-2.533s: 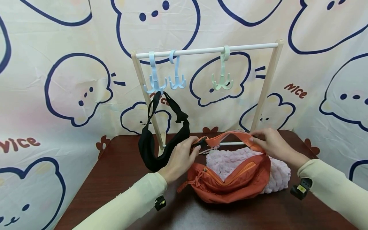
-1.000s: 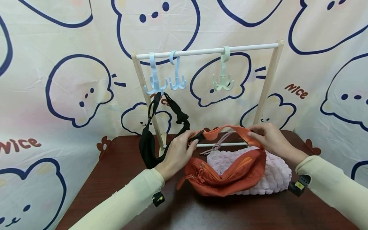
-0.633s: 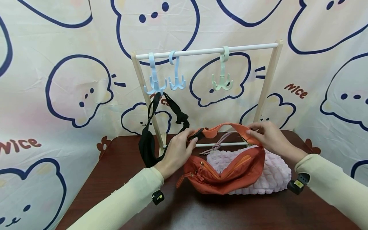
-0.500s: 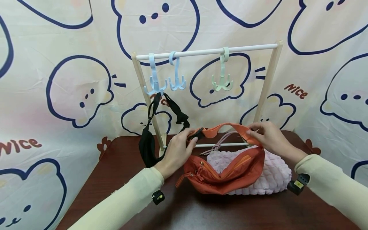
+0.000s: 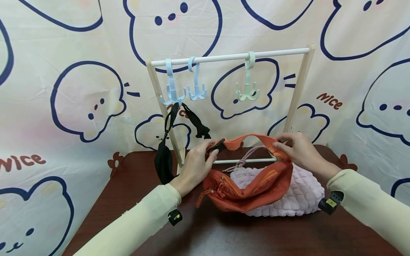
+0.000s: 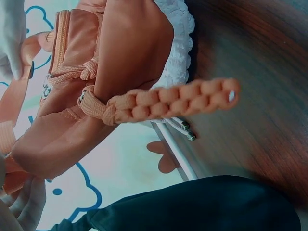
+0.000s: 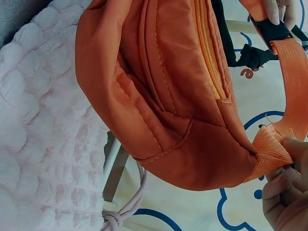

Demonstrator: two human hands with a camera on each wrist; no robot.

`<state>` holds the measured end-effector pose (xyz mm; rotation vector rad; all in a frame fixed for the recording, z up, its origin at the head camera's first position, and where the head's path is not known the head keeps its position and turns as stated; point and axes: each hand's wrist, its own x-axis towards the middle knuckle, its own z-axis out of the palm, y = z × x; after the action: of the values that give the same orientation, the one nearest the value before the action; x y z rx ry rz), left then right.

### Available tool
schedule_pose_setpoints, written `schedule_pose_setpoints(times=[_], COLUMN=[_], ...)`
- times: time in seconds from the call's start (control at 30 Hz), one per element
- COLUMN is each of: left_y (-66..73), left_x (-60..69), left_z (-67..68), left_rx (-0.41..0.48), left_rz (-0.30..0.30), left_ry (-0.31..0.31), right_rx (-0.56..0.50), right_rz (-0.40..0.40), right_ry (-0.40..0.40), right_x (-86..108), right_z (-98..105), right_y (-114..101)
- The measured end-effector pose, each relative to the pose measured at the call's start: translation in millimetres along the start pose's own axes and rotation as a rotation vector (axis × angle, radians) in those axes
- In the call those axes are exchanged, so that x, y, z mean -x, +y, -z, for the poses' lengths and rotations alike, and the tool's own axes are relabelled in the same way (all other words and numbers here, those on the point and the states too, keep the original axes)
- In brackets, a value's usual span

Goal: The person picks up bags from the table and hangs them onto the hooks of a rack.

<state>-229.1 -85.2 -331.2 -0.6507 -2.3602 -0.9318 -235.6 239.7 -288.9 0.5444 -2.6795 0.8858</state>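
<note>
An orange waist bag [image 5: 250, 193] hangs by its strap [image 5: 240, 141] between both hands in the head view. My left hand [image 5: 195, 165] pinches the strap end beside a black buckle [image 5: 217, 146]. At the other end, my right hand [image 5: 302, 154] grips the strap near the bag's corner, as the right wrist view also shows with the hand [image 7: 286, 192]. A braided orange pull [image 6: 173, 100] dangles from the zip in the left wrist view. Behind the orange bag lies a pale pink quilted bag [image 5: 304, 193], partly covered.
A white-barred rack [image 5: 224, 58] carries two blue hooks [image 5: 172, 89] [image 5: 197, 85] and a green hook [image 5: 248, 85]. From the left blue hook hangs a black bag [image 5: 164, 163], partly behind my left hand. A pink cord [image 5: 245, 160] lies by the low bar on the brown table [image 5: 134, 188].
Both hands have risen slightly and shifted left with the orange bag, uncovering more of the pink bag. Their grips on the strap look the same.
</note>
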Motion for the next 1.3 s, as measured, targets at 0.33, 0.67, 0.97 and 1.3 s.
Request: schedule_pose_setpoints(times=[0.33, 0.67, 0.97, 1.3], left_y=[1.1, -0.3, -0.8, -2.1], left_x=[-3.2, -3.3, -4.1, -6.5], left_z=[4.5, 6.4, 9.4, 14.5], left_rx=[0.016, 0.015, 0.025, 0.038], left_rz=[0.002, 0.004, -0.001, 0.004], left_ry=[0.005, 0.004, 0.013, 0.016], right_rx=[0.012, 0.006, 0.007, 0.01], right_rz=[0.037, 0.046, 0.041, 0.044], right_ry=[0.033, 0.064, 0.081, 0.097], right_x=[-2.5, -3.6, -5.4, -9.9], right_z=[-0.9, -3.0, -4.2, -2.6], right_y=[-2.3, -5.3, -8.7, -13.3])
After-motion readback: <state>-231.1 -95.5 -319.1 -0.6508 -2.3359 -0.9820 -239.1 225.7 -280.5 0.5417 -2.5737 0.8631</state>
